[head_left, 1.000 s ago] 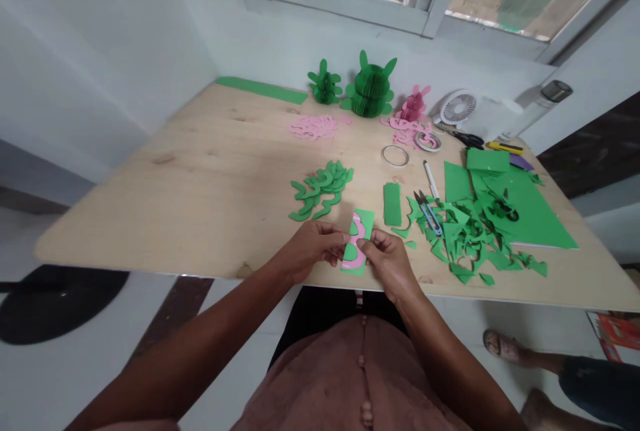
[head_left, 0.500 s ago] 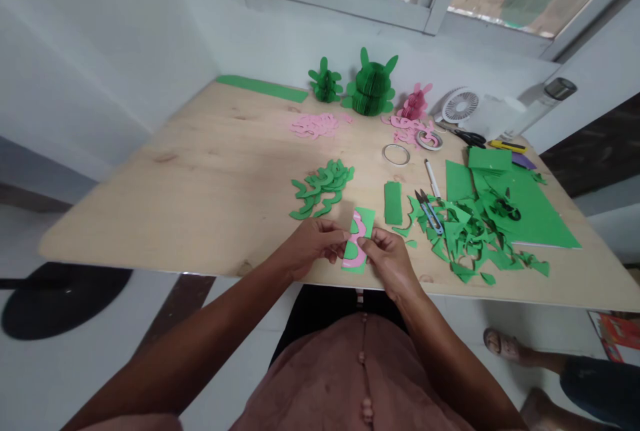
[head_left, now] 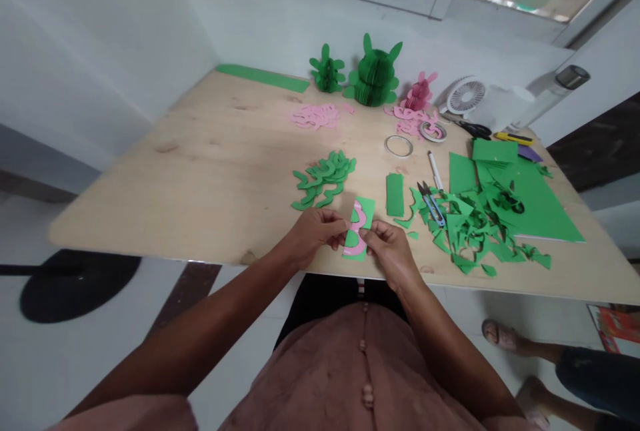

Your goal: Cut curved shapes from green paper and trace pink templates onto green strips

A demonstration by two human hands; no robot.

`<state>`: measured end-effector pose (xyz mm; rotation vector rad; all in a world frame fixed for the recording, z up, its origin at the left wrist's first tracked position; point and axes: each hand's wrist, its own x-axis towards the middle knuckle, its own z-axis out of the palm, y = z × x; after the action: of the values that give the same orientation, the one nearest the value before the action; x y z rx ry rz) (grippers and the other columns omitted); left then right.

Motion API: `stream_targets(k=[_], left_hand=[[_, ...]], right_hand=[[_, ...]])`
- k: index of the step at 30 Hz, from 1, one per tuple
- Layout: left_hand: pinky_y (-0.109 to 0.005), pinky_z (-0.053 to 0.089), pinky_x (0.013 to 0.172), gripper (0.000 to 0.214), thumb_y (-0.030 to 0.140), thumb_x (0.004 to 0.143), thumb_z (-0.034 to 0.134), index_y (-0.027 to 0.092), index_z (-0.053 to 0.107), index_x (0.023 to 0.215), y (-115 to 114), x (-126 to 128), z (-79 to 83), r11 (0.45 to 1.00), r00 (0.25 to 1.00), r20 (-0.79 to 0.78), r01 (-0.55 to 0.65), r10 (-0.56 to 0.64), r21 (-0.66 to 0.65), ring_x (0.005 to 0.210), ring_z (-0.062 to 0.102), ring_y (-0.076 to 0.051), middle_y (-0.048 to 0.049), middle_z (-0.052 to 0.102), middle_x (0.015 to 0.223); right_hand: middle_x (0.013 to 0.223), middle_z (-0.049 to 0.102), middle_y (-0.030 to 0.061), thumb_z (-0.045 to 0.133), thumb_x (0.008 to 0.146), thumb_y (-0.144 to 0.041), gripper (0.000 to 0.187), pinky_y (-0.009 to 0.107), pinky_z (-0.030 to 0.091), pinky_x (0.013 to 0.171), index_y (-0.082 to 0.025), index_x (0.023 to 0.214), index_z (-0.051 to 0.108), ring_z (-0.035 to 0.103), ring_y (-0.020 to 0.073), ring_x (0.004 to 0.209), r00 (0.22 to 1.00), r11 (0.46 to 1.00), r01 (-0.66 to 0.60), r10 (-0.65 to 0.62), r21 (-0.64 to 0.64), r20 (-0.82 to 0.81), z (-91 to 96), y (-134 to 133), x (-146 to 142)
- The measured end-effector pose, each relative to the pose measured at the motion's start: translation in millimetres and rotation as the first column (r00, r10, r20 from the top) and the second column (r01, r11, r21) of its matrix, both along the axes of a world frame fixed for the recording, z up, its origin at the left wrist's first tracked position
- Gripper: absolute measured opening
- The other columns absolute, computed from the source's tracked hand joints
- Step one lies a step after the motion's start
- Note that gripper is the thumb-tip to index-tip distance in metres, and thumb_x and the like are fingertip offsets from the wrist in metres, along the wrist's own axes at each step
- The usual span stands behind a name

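Observation:
My left hand [head_left: 314, 233] and my right hand [head_left: 391, 249] pinch the two sides of a small green paper strip [head_left: 366, 209] with a pink curved template on it, at the near edge of the wooden table [head_left: 210, 171]. Both hands have their fingers closed on it. A pile of curved green cut-outs [head_left: 323, 180] lies just beyond my left hand. A short green strip [head_left: 395, 194] and small snips [head_left: 429, 201] lie beyond my right hand.
Green scraps [head_left: 470, 231] and green sheets [head_left: 530, 201] cover the right side. Two tape rolls [head_left: 399, 145], a pen [head_left: 434, 171], pink cut-outs [head_left: 314, 115], paper cactus models [head_left: 374, 74], a small fan [head_left: 465, 95] and scissors [head_left: 475, 129] sit farther back. Another person's sandalled foot [head_left: 505, 334] is at the lower right.
My hands stay pinched on the green and pink piece. The view has tilted down a little, so the table's things sit slightly higher in the picture.

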<state>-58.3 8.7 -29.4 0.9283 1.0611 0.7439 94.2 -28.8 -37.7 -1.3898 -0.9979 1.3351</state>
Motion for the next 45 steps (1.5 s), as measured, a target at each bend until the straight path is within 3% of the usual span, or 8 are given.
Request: stream_targets(k=[7, 18, 30, 33, 35, 38, 41, 45], left_hand=[[-0.020, 0.039, 0.045, 0.017, 0.029, 0.064, 0.069, 0.013, 0.063, 0.062, -0.7, 1.1, -0.1, 1.000, 1.000, -0.005, -0.006, 0.006, 0.001, 0.049, 0.052, -0.009, -0.0018, 0.062, 0.056], [-0.021, 0.043, 0.046, 0.023, 0.035, 0.062, 0.074, 0.013, 0.068, 0.065, -22.7, -13.1, 2.3, 0.980, 0.988, 0.027, 0.151, -0.149, -0.126, 0.053, 0.059, -0.012, -0.0070, 0.070, 0.065], [-0.021, 0.042, 0.045, 0.023, 0.036, 0.067, 0.071, 0.014, 0.065, 0.064, -25.6, -11.4, 0.2, 0.987, 0.987, -0.040, 0.155, -0.157, -0.047, 0.051, 0.057, -0.012, -0.0058, 0.067, 0.062], [-0.024, 0.045, 0.049, 0.024, 0.038, 0.074, 0.066, 0.016, 0.069, 0.083, -27.7, -18.7, -1.0, 0.984, 0.973, -0.213, 0.116, -0.085, 0.135, 0.057, 0.058, -0.014, -0.0052, 0.068, 0.068], [-0.028, 0.049, 0.061, 0.023, 0.034, 0.077, 0.065, 0.018, 0.069, 0.094, -28.2, -24.8, -3.2, 0.911, 0.918, -0.383, 0.068, 0.102, 0.407, 0.068, 0.062, -0.017, -0.0062, 0.070, 0.078], [-0.037, 0.047, 0.088, 0.017, 0.026, 0.083, 0.060, 0.021, 0.070, 0.096, -27.0, -31.0, -9.4, 0.664, 0.849, -0.468, 0.203, 0.248, 0.719, 0.094, 0.063, -0.023, -0.0095, 0.071, 0.097], [-0.042, 0.040, 0.100, 0.019, 0.020, 0.088, 0.054, 0.022, 0.071, 0.097, -25.5, -31.2, -17.2, 0.456, 0.845, -0.488, 0.354, 0.218, 0.817, 0.110, 0.059, -0.026, -0.0108, 0.070, 0.106], [-0.046, 0.038, 0.101, 0.024, 0.016, 0.092, 0.048, 0.022, 0.068, 0.104, -20.6, -29.0, -23.9, 0.275, 0.822, -0.490, 0.419, 0.290, 0.866, 0.115, 0.058, -0.026, -0.0114, 0.070, 0.109]], right_hand=[[0.048, 0.047, -0.0050, 0.068, 0.067, -0.036, 0.023, 0.022, 0.027, 0.044, -0.019, 0.056, 0.058, 0.036, 0.0086, 0.045, 1.000, 0.999, 0.020, -0.021, 0.026, 0.013, -0.4, 1.0, -0.1], [0.045, 0.043, -0.0070, 0.071, 0.065, -0.033, 0.030, 0.023, 0.026, 0.045, -0.020, 0.049, 0.048, 0.033, 0.0079, 0.043, 0.997, 0.997, 0.072, -0.072, 0.030, -0.003, 6.8, 1.1, 1.3], [0.045, 0.043, -0.0068, 0.069, 0.067, -0.034, 0.032, 0.023, 0.026, 0.045, -0.020, 0.050, 0.047, 0.034, 0.0081, 0.044, 0.998, 0.996, 0.065, -0.066, 0.058, 0.018, 5.5, 0.1, 0.8], [0.045, 0.042, -0.0069, 0.069, 0.067, -0.034, 0.030, 0.022, 0.025, 0.045, -0.020, 0.050, 0.049, 0.033, 0.0077, 0.043, 0.998, 0.997, 0.066, -0.065, 0.049, -0.014, 4.8, 1.0, 0.0], [0.046, 0.044, -0.0066, 0.070, 0.066, -0.034, 0.026, 0.022, 0.025, 0.045, -0.019, 0.052, 0.053, 0.033, 0.0075, 0.044, 0.997, 0.997, 0.065, -0.064, 0.032, -0.040, 4.7, 1.5, -0.8], [0.048, 0.048, -0.0060, 0.071, 0.064, -0.035, 0.023, 0.022, 0.025, 0.044, -0.019, 0.055, 0.058, 0.034, 0.0072, 0.043, 0.995, 0.998, 0.060, -0.060, -0.006, -0.079, 5.4, 1.7, -2.0], [0.046, 0.047, -0.0066, 0.072, 0.062, -0.034, 0.022, 0.021, 0.024, 0.043, -0.018, 0.054, 0.059, 0.034, 0.0065, 0.041, 0.992, 0.998, 0.049, -0.055, -0.051, -0.112, 7.3, 1.4, -3.2], [0.043, 0.046, -0.0073, 0.073, 0.058, -0.030, 0.019, 0.021, 0.022, 0.042, -0.017, 0.054, 0.060, 0.033, 0.0057, 0.040, 0.986, 0.993, 0.035, -0.053, -0.114, -0.156, 10.4, 1.1, -4.7]])
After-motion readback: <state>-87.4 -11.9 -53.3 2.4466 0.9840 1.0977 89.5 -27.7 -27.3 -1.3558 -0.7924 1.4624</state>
